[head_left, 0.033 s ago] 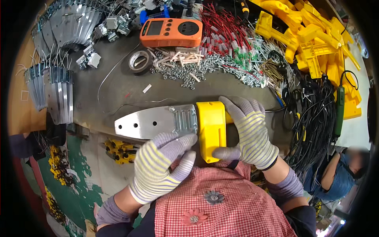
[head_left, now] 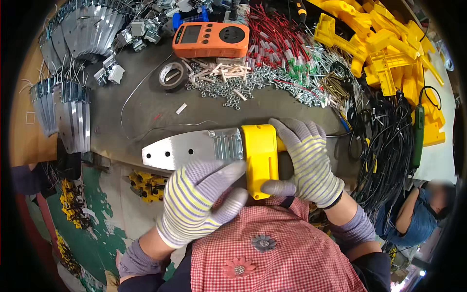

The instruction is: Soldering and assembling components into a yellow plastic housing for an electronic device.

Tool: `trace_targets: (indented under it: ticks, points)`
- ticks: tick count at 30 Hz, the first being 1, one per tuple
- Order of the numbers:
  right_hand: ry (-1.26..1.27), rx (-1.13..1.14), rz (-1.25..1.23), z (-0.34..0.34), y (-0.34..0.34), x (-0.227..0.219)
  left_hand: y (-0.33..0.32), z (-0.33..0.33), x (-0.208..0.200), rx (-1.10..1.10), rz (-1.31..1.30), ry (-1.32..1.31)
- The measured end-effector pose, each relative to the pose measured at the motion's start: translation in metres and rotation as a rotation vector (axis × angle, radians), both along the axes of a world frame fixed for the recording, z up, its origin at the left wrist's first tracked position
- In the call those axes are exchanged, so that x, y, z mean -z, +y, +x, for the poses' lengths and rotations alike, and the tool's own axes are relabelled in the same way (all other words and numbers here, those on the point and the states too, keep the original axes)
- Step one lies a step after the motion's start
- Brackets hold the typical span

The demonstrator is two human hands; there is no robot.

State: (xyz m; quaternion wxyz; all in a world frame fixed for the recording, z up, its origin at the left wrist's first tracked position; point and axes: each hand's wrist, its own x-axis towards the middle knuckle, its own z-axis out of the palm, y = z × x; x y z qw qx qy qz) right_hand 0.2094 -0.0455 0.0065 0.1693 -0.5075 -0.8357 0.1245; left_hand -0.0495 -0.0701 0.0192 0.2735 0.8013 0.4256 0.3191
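Tool, one, yellow housing and metal blade: I view it on the near side of the meter, the right hand clamped on the housing between thumb and fingers. Left hand, one, blurred, also on the meter's near side by the blade, thumb and fingers apart; contact I cannot tell from here. Tape, one roll, near-left of the meter; red wires, one heap, to its right.

Orange meter near a dark tape roll — lower right, a person in blue.
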Motion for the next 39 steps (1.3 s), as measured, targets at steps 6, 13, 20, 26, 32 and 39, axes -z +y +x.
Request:
trace_targets:
  ticks: [6, 13, 20, 26, 32, 39]
  points:
    - [-0.014, 0.015, -0.032, -0.004, 0.002, -0.010, 0.050, 0.044, 0.010, 0.251, 0.150, 0.350]
    - [0.016, -0.052, -0.274, 0.035, 0.062, -0.006, 0.049, 0.044, 0.014, 0.219, 0.236, 0.453]
    - [-0.004, 0.179, -0.074, 0.024, 0.038, 0.009, 0.051, 0.048, 0.015, 0.276, 0.287, 0.497]
    - [0.068, -0.044, -0.379, 0.041, 0.060, 0.003, 0.054, 0.045, 0.017, 0.326, 0.299, 0.491]
    - [0.062, 0.086, -0.292, 0.034, 0.059, 0.008, 0.056, 0.046, 0.019, 0.328, 0.300, 0.481]
    - [0.057, 0.194, -0.133, 0.026, 0.041, 0.009, 0.054, 0.042, 0.009, 0.354, 0.288, 0.554]
